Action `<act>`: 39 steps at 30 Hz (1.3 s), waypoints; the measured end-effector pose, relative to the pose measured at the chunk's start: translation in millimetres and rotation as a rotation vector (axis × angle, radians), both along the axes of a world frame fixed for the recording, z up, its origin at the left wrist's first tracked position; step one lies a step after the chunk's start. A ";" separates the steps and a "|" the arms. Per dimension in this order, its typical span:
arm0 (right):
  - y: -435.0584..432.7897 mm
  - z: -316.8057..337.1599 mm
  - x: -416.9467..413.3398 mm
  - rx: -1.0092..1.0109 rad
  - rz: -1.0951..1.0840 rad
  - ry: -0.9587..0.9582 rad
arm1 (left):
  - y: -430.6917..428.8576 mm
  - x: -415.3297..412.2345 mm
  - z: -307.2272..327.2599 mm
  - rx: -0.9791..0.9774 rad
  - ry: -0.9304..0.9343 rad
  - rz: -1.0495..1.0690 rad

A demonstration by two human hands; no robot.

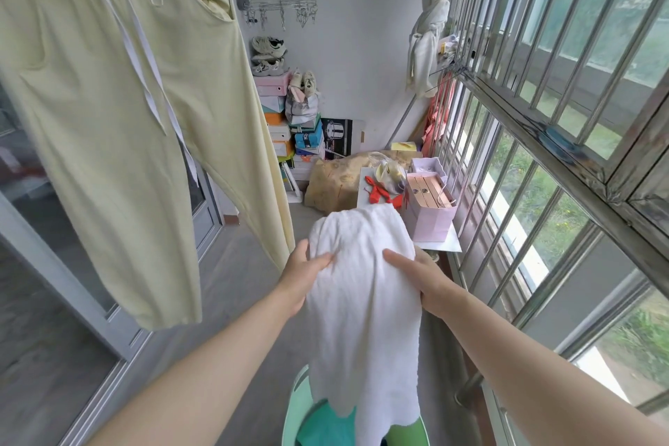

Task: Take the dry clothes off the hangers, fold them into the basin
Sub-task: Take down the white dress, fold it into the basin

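A white textured garment (364, 308) hangs doubled over between my hands, its lower edge reaching down into the mint-green basin (291, 413) on the floor. My left hand (302, 273) grips its upper left side, thumb on the front. My right hand (421, 277) holds its upper right side. Inside the basin lies a teal garment (325, 427) and a green one (407, 433). Pale yellow trousers (119, 112) with white drawstrings hang on a hanger at the upper left, close to my left arm.
A barred window (564, 127) runs along the right. A white table (445, 246) ahead carries a pink bag (427, 206) and red ribbon. Stacked shoe boxes (286, 123) and shoes fill the far corner. A glass sliding door (72, 282) is on the left.
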State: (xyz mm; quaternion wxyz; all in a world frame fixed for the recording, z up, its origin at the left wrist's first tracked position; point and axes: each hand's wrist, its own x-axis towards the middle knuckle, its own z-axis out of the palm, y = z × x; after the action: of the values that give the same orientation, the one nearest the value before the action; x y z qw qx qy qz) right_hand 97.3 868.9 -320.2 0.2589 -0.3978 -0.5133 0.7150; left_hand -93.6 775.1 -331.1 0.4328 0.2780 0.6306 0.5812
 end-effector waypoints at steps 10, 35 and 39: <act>10.1 -8.9 -4.1 0.050 -0.155 -0.040 | 3.2 4.5 5.4 0.054 0.618 -0.235; 4.4 10.0 11.8 0.302 0.085 -0.228 | 18.9 -10.0 22.7 -0.005 0.990 -0.267; 7.2 5.6 12.7 0.457 0.052 -0.204 | 22.0 -14.9 30.6 -0.015 0.889 -0.253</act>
State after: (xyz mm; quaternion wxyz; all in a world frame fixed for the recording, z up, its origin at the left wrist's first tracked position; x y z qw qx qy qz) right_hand 110.1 876.1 -314.6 0.2706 -0.3856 -0.6952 0.5430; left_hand -108.5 797.2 -300.5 0.1900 0.5717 0.7203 0.3437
